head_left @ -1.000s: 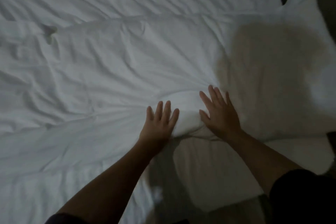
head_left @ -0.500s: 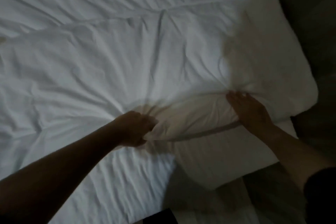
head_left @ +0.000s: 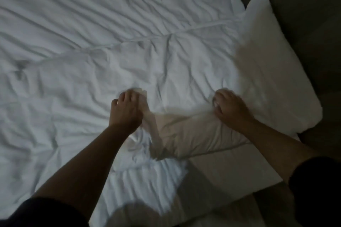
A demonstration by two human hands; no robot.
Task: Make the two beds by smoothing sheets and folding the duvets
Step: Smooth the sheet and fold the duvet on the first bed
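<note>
White duvet [head_left: 114,72] lies rumpled across the bed, folded edge toward the viewer. Left hand [head_left: 125,110] has its fingers curled, gripping a bunch of duvet fabric; right hand [head_left: 230,108] likewise clutches the duvet edge, just beside the pillow [head_left: 276,72] at the right.

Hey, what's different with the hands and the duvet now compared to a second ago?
A second ago both hands lay flat, fingers straight, side by side on the near edge of the duvet. The left hand curled onto a bunch of fabric first, then the right hand did; they now grip the edge, wider apart. The duvet remains wrinkled and spread out, with the sheet showing below.
</note>
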